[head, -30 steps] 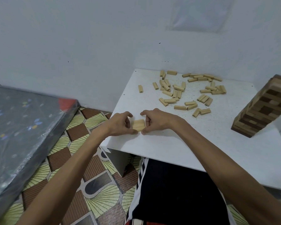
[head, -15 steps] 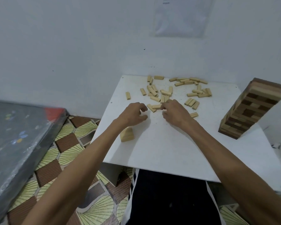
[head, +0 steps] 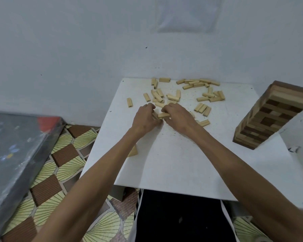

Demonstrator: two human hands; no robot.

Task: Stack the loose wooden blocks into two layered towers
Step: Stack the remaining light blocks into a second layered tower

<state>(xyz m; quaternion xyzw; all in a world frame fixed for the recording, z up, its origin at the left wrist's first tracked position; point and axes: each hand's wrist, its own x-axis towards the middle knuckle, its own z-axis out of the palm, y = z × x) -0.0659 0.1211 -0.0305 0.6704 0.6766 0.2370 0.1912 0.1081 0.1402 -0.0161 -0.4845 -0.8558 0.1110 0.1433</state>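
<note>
You hold one pale block (head: 164, 115) between your two hands, over the middle of the white worktop (head: 173, 163). Your left hand (head: 143, 120) has its fingers curled in at the block's left end. Your right hand (head: 179, 117) pinches the right end with bent fingers. The two hands are very close together.

Just behind your hands lie the loose blocks (head: 173, 97). They are spread over the far part of the worktop, some side by side and some lying across others. A lone block (head: 129, 102) lies to the left of the pile. A pale wooden shape (head: 133, 152) sits near the left edge of the worktop. Your left arm hides most of it, so you cannot tell what it is.

Far to your right stands a tall tower (head: 269, 116) of light and dark blocks, well apart from your hands. It looks tilted in this view.

Left of the worktop is a floor (head: 63, 165) with brown and yellow tiles. A dark slab (head: 16, 145) in shiny wrap lies on it. A sheet of paper (head: 187, 13) hangs on the wall above.
</note>
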